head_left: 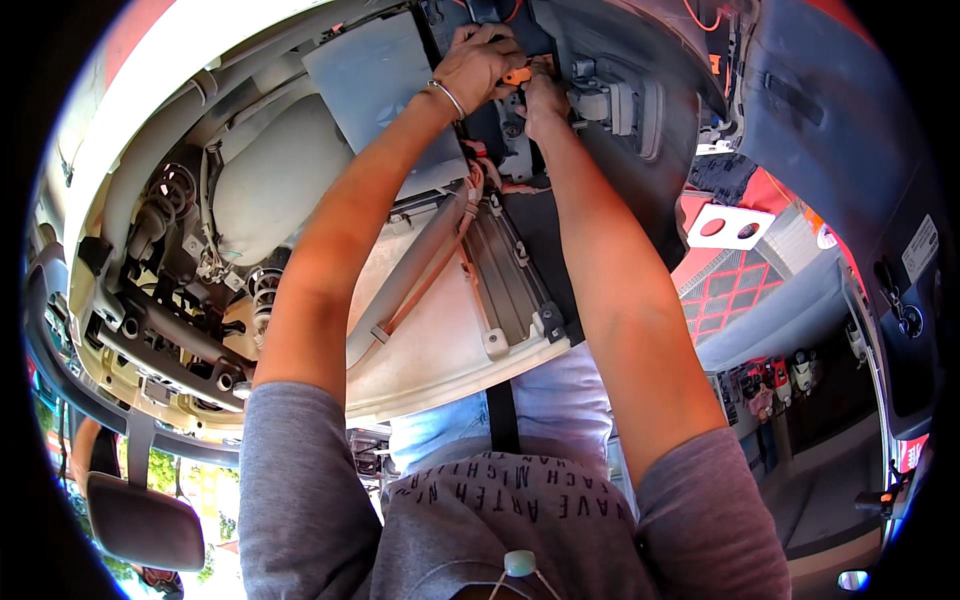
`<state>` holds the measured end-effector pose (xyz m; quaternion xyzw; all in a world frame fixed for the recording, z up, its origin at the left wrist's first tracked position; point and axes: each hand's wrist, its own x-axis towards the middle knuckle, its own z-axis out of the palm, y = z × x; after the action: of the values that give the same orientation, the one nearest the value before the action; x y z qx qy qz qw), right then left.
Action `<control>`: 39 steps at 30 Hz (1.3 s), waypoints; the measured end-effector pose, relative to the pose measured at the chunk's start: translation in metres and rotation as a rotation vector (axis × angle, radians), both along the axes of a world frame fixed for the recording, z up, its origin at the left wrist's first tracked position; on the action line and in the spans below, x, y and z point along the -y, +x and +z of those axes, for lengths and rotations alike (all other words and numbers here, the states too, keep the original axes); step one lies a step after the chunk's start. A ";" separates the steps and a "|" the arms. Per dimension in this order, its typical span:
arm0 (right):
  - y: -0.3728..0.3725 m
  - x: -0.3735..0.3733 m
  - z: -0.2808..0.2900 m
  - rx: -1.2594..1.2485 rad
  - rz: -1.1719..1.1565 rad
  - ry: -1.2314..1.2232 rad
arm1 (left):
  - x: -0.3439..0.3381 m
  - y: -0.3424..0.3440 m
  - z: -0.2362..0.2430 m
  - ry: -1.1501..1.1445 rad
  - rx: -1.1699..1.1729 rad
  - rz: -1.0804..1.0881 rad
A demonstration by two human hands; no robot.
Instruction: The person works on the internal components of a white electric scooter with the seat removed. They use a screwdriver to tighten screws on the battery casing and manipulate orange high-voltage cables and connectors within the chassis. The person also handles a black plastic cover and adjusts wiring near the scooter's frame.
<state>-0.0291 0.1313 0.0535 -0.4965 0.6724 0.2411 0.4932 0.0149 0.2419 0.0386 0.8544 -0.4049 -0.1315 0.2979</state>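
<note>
Apparently for steadiness, an orange piece (517, 76) is being clamped by the left hand (480, 68); the right hand (545, 101) is being held alongside, its grip unclear.

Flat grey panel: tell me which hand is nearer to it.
Left. The left hand is just to the right of the flat grey panel in the picture, near its upper right edge; the right hand is farther right, beyond the left hand.
</note>
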 end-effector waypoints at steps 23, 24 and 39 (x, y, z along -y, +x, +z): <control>-0.032 0.011 -0.031 0.180 -0.103 0.095 | 0.014 0.003 0.003 0.157 0.066 -0.060; -0.034 0.012 -0.031 0.219 -0.110 0.116 | 0.012 0.004 0.005 0.141 0.044 -0.061; -0.045 0.012 -0.102 -0.023 -0.245 0.380 | 0.007 -0.004 0.006 0.172 -0.089 0.036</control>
<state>-0.0739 0.1190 -0.0488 -0.3068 0.6756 0.3073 0.5958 0.0106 0.2352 0.0444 0.8774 -0.3630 -0.1982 0.2432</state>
